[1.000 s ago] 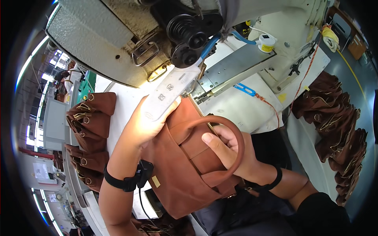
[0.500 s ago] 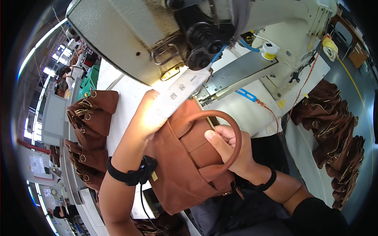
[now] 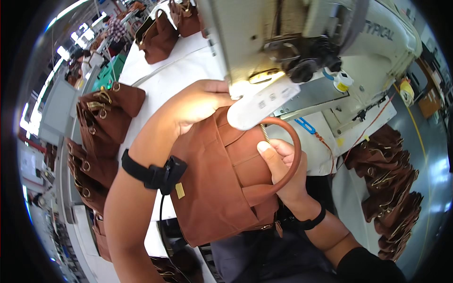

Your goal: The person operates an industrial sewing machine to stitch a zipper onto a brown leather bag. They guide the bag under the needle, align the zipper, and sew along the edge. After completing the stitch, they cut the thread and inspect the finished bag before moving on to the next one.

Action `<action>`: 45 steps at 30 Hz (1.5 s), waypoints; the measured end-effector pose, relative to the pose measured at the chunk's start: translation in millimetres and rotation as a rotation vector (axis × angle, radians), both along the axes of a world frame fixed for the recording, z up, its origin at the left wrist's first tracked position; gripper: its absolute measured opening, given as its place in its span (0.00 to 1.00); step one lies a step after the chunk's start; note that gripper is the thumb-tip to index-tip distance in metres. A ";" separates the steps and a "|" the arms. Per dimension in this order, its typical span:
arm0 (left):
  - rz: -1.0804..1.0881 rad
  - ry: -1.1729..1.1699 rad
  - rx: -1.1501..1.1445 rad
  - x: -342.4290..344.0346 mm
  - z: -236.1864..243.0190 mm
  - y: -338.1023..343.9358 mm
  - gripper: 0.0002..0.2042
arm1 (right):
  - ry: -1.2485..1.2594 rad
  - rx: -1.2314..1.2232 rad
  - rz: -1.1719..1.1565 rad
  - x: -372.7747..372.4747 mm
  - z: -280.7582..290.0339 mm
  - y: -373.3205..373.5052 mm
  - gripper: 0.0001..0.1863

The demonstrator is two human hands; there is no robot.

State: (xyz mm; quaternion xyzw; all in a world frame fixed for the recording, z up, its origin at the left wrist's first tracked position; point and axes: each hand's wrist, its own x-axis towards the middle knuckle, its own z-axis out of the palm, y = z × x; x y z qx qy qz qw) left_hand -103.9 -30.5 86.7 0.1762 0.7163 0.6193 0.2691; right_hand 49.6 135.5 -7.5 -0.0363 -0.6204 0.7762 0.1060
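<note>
A brown leather handbag (image 3: 203, 188) with a round handle (image 3: 296, 153) lies tilted under the sewing machine head (image 3: 264, 56). Its top edge carries a brass-toothed zipper (image 3: 265, 133), which runs up beneath a white guard plate (image 3: 266, 106). My right hand (image 3: 288, 165) reaches inside the handle loop and pinches the bag's zippered edge, thumb on top. Along the bag's far left side rests my left hand (image 3: 207, 101), beside the machine head. That hand's fingertips are hidden behind the machine and the guard, so their grip does not show.
More brown handbags (image 3: 104, 122) stand along the left edge of the white table (image 3: 181, 70), with others (image 3: 158, 35) at the back. A pile of brown bags (image 3: 382, 174) lies at the right. A blue tool on a cord (image 3: 306, 125) rests by the machine bed.
The view has swung so the machine sits further right and more of the table shows. More of my left hand is visible beside the machine head. My right hand keeps its pinch.
</note>
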 end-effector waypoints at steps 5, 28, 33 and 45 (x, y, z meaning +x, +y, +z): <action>0.043 0.063 -0.155 -15.3 -9.3 -3.2 0.18 | -0.039 -0.094 -0.020 -0.2 -1.4 -4.3 0.14; 0.041 1.141 -0.834 216.2 6.1 -13.0 0.23 | -0.205 0.216 0.393 68.9 10.1 75.1 0.13; 0.221 1.242 -0.898 277.5 -59.1 28.9 0.25 | -0.261 0.118 0.497 64.8 1.4 75.8 0.18; 0.600 1.497 -0.691 256.3 -87.4 53.4 0.14 | -0.327 -0.315 0.486 66.3 -14.2 67.3 0.17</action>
